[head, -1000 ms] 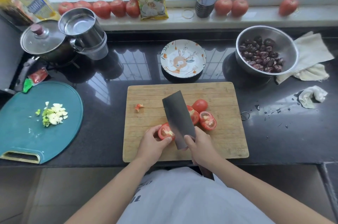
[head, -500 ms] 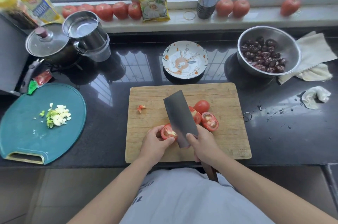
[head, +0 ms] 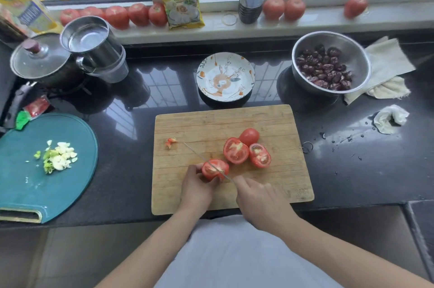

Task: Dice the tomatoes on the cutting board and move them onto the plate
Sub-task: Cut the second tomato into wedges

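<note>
- The left hand [head: 196, 190] curls its fingers around the near-left side of a cut red tomato half [head: 215, 169], pinning it to the rectangular wooden cutting board [head: 277, 123].
- The right hand [head: 258, 198] is wrapped around the handle of a cleaver [head: 203, 159], whose blade shows only as a thin edge-on line running across the top of that held half; the handle itself is hidden under the fingers.
- Just beyond the blade, three more red tomato pieces [head: 236, 150] sit touching one another mid-board, two cut face up and one skin up.
- A small red tomato scrap [head: 170, 142] lies alone toward the board's left edge.
- Past the board's far edge, a white plate with an orange rabbit drawing [head: 225, 76] sits on the black glossy counter [head: 352, 170], holding no tomato.
- To the right stands a steel bowl of dark red dates [head: 328, 62].
- Off to the left, a teal plastic board [head: 47, 189] carries chopped pale scallion [head: 57, 157].
- Whole red tomatoes [head: 138, 14] line the windowsill.
</note>
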Action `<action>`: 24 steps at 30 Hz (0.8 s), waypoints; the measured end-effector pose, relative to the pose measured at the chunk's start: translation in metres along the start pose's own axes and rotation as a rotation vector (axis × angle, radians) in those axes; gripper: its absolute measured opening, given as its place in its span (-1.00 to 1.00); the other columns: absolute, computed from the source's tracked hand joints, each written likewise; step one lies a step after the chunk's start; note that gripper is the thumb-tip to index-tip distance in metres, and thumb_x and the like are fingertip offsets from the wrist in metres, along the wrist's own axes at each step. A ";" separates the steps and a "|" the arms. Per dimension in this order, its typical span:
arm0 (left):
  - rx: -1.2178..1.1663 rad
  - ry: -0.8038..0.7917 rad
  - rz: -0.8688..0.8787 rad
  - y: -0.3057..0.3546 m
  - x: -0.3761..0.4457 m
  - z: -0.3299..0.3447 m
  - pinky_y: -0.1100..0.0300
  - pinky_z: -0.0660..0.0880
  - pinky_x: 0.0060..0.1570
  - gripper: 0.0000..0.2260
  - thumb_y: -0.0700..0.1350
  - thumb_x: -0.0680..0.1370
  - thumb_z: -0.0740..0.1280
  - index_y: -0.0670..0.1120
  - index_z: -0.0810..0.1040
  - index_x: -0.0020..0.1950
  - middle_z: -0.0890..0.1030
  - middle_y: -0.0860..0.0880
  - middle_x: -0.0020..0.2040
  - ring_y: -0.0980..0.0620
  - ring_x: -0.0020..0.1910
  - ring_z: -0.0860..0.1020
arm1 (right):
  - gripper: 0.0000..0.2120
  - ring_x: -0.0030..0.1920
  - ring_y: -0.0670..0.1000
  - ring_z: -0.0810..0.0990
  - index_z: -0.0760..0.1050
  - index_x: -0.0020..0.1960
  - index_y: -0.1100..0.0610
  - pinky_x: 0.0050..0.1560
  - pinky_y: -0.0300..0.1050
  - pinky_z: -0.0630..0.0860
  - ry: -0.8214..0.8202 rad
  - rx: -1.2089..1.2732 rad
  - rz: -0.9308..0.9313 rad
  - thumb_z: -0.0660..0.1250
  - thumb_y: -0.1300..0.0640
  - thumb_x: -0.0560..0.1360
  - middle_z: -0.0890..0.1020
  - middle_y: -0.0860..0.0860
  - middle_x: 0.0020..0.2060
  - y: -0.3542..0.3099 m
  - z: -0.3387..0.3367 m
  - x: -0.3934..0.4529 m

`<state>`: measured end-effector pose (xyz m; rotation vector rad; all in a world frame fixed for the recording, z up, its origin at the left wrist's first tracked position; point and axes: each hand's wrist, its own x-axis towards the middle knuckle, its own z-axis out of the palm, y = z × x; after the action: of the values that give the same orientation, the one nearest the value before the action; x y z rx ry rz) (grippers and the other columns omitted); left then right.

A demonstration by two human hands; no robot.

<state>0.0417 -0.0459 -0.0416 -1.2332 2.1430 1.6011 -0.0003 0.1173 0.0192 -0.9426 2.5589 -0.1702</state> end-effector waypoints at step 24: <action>-0.051 0.018 0.005 0.005 0.000 0.005 0.19 0.54 -0.05 -0.64 -0.04 0.44 0.60 0.06 0.48 0.09 0.67 0.08 0.00 0.14 -0.01 0.63 | -0.61 -0.64 0.07 0.38 0.35 -0.21 0.07 -0.44 -0.16 -0.27 -0.008 -0.137 -0.009 0.49 0.30 0.12 0.44 -0.04 -0.46 0.011 0.025 0.003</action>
<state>0.0364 -0.0418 -0.0402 -1.2630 2.1300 1.6620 0.0017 0.1243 -0.0077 -1.0021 2.5864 0.0061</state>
